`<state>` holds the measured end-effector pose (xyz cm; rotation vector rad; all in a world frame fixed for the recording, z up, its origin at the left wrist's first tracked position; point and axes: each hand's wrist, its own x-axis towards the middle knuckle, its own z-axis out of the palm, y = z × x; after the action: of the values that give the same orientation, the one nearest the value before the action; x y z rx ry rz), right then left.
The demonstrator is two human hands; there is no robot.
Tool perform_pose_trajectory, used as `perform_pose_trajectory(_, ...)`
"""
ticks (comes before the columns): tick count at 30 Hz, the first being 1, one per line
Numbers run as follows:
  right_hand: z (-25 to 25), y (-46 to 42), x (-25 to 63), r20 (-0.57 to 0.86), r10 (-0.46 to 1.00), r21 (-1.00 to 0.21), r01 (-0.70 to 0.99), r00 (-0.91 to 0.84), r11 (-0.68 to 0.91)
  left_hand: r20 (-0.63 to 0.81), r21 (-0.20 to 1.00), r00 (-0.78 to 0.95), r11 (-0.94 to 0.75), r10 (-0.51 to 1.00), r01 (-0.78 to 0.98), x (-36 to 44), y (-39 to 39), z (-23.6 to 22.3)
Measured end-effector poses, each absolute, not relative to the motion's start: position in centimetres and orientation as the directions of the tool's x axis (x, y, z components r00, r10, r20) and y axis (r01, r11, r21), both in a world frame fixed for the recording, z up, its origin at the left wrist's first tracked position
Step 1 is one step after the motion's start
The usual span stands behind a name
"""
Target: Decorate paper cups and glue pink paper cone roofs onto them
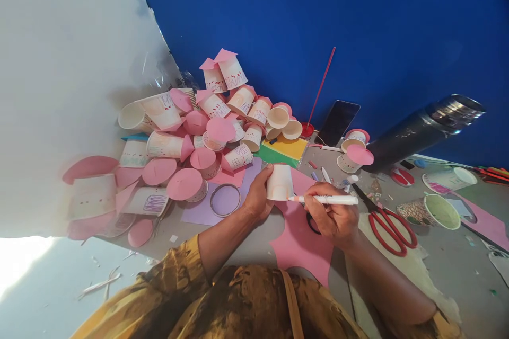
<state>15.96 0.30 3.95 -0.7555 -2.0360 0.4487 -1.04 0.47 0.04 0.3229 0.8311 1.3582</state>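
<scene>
In the head view my left hand (259, 193) grips a white paper cup (280, 183), which is upside down with its wide rim toward me. Faint peach marks show on the cup's side. My right hand (332, 214) is closed around a white marker (338, 200), whose peach tip touches or nearly touches the cup near its rim. Beneath both hands lies a cut sheet of pink paper (302, 249). A purple sheet (199, 214) with a roll of tape (225, 200) on it is beside my left wrist.
Many decorated paper cups with pink paper tops (185, 184) are heaped at the left and back. Red-handled scissors (392, 230) lie right of my right hand. A dark flask (413, 132), a phone (338, 122) and a patterned cup (429, 212) stand or lie at the right.
</scene>
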Motion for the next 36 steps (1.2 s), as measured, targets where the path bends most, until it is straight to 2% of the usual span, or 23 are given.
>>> perform_pose_trajectory(11,4.1,0.3,16.0,0.58,0.714,-0.614,0.365,-0.393,0.7,-0.263,0.79,-0.093,0.159,0.96,-0.593,-1.2,0.2,0.6)
perform_pose_trajectory(17,4.5,-0.2,15.0,0.7,0.579,-0.516,0.264,-0.419,0.815,-0.212,0.854,-0.141,0.113,0.967,-0.508,-1.1,0.1,0.1)
perform_pose_trajectory(22,4.4,-0.1,14.5,0.682,0.553,-0.485,0.27,-0.48,0.832,-0.149,0.907,-0.182,0.061,0.972,-0.417,-1.0,0.1,-0.3)
perform_pose_trajectory(28,4.2,-0.1,14.7,0.729,0.56,-0.459,0.326,-0.394,0.826,-0.2,0.886,-0.174,0.102,0.964,-0.453,-0.9,0.1,-0.3)
perform_pose_trajectory(33,3.9,-0.1,14.7,0.706,0.547,-0.443,0.323,-0.45,0.837,-0.199,0.881,-0.185,0.093,0.962,-0.465,-0.8,0.0,0.0)
perform_pose_trajectory(36,4.0,0.0,14.7,0.714,0.556,-0.428,0.363,-0.427,0.828,-0.209,0.868,-0.162,0.107,0.964,-0.485,-0.8,0.0,0.1)
